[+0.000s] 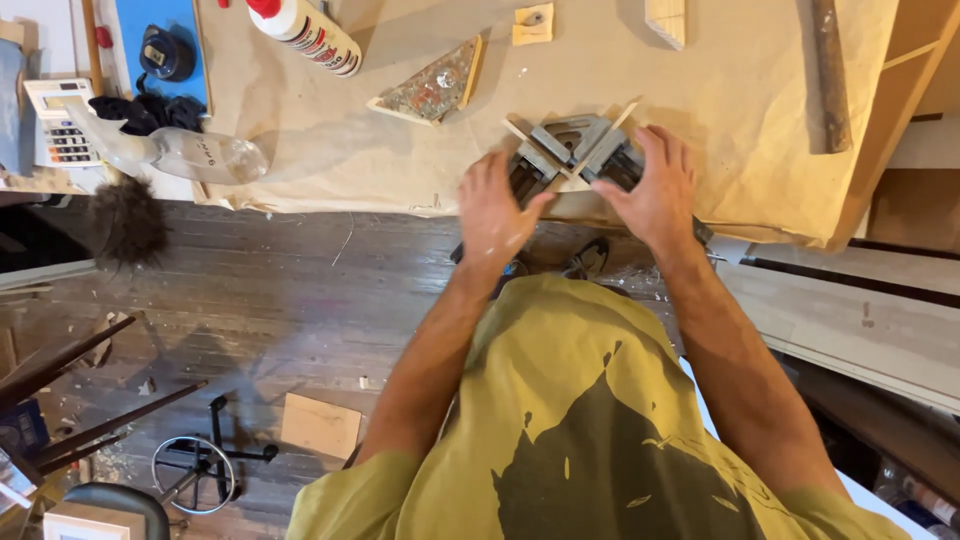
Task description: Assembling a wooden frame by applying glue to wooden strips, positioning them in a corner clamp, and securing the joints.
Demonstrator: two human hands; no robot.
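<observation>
Both hands are down on the job at the near edge of the paper-covered workbench (700, 90): the left hand (497, 205) lies flat with fingers spread over the near-left side of the grey metal corner clamp (575, 148), thumb reaching toward the joint, and the right hand (655, 190) presses open-palmed on the clamp's right side, neither one curled around anything. In the clamp sit two thin pale wooden strips (590, 150), meeting at an angle with their ends poking out past the jaws; whether the jaws are tight on them cannot be told from here. Here is the risk: the clamp sits right at the bench's near edge, so a hard push from either palm could skid it on the loose brown paper and tip it toward the dark plank floor (300, 290). Uneven pressure could also slide one strip out of line at the corner, and those strips look thin enough to snap. Look around: a triangular wooden frame with a mottled insert (432, 88) lies just beyond the left hand, a white glue bottle with a red cap (305, 32) lies on its side further back, a small pale wood block (532, 24) and a long dark bar (830, 75) sit well apart, and a clear plastic bottle (190, 152) rests at the left edge. Nothing crowds the clamp itself.
</observation>
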